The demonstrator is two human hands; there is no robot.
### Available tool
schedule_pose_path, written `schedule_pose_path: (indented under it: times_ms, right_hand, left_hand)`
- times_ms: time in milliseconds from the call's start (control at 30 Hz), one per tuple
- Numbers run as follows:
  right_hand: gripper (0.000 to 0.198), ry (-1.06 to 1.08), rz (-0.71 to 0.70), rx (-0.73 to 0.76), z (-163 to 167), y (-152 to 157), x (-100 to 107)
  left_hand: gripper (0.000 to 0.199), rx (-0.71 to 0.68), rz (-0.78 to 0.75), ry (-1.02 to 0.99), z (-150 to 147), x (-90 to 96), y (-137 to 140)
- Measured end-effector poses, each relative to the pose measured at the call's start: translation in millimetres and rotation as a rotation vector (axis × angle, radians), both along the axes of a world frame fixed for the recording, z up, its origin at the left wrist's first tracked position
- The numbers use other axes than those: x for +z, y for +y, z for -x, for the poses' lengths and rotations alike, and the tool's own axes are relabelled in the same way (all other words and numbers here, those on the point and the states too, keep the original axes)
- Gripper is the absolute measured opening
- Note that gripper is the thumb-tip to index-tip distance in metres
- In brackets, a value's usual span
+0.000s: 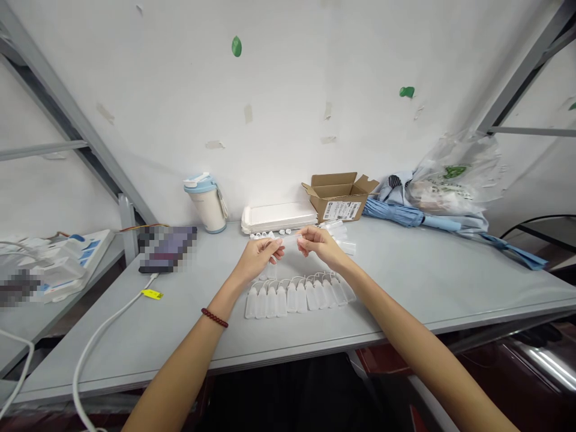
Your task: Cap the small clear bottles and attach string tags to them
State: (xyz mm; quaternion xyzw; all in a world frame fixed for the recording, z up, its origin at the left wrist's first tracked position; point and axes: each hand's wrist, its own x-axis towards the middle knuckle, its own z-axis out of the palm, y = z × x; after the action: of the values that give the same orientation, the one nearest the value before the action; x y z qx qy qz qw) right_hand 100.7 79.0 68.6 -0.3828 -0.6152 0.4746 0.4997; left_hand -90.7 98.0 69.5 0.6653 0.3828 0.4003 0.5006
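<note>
Above the table my left hand [258, 258] and my right hand [320, 245] face each other, fingers closed in a pinch. Between their fingertips runs a small clear plastic piece [290, 239], too faint to name its kind. Just below them lies a row of translucent plastic bottles [291, 298] with thin loops at their tops. Small white caps [261, 235] sit behind my left hand. More clear bottles [346, 247] lie loose behind my right hand, partly hidden by it.
A stack of white trays [281, 217] and an open cardboard box [339, 201] stand against the wall. To the left are a tumbler [207, 207] and a phone [170, 249] on a white cable [108, 318]. A folded blue umbrella [396, 211] and a plastic bag [459, 174] lie right.
</note>
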Motion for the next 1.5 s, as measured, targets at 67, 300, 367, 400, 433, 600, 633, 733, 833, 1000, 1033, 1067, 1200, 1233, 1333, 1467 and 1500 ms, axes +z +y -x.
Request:
schedule_pose_path:
  times_ms: [67, 300, 367, 400, 433, 600, 633, 733, 833, 1000, 1033, 1067, 1200, 1233, 1333, 1467, 1500]
  right_hand:
    - [0.026, -0.01, -0.003, 0.011, 0, 0, 0]
    - [0.024, -0.068, -0.055, -0.06, 2, 3, -7]
    - [0.023, -0.087, -0.06, -0.075, 2, 3, -9]
    - [0.022, -0.095, -0.059, -0.083, 2, 3, -9]
    - [0.023, -0.105, -0.055, -0.09, 2, 4, -10]
    - [0.025, -0.122, -0.028, -0.126, 3, 4, -9]
    - [0.025, -0.123, -0.023, -0.129, 3, 3, -9]
    - [0.027, -0.134, -0.015, -0.141, 3, 3, -7]
    - [0.029, -0.151, -0.009, -0.15, 2, 3, -8]
    - [0.031, -0.149, 0.026, -0.156, 1, 6, -11]
    - [0.032, -0.144, 0.034, -0.157, 1, 6, -11]
    - [0.034, -0.136, 0.04, -0.16, 2, 7, -11]
    - [0.04, -0.087, 0.018, -0.156, 3, 5, -7]
    - [0.04, -0.076, 0.002, -0.148, 3, 4, -6]
    - [0.037, -0.091, -0.048, -0.135, 2, 3, -2]
    - [0.033, -0.141, -0.083, -0.108, 0, 1, -1]
    - [0.033, -0.145, -0.088, -0.097, 0, 1, -1]
  left_hand:
    - [0.045, -0.003, 0.005, 0.004, 0, -1.2, 1]
    - [0.041, 0.001, -0.02, 0.055, 0, -1.1, 0]
    - [0.039, 0.004, -0.056, 0.084, 0, 1.5, -1]
    - [0.038, 0.005, -0.079, 0.104, 0, 2.8, -2]
    - [0.037, 0.007, -0.104, 0.126, 0, 4.0, -3]
    - [0.033, 0.016, -0.209, 0.177, 0, 5.9, -5]
    - [0.032, 0.017, -0.221, 0.177, 0, 5.4, -5]
    - [0.036, 0.017, -0.278, 0.183, 0, 2.6, -6]
    - [0.04, 0.023, -0.362, 0.187, 0, -1.5, -5]
    - [0.032, 0.062, -0.431, 0.212, -1, -6.6, -3]
    - [0.031, 0.066, -0.417, 0.213, -1, -6.5, -4]
    - [0.029, 0.066, -0.389, 0.211, -1, -6.0, -4]
    - [0.034, 0.033, -0.212, 0.187, -3, -3.1, -5]
    - [0.037, 0.027, -0.178, 0.179, -4, -2.9, -5]
    - [0.042, 0.028, -0.113, 0.132, -6, -3.9, -4]
    - [0.044, 0.049, -0.052, 0.051, -6, -4.4, -3]
    - [0.044, 0.052, -0.036, 0.036, -6, -3.6, -3]
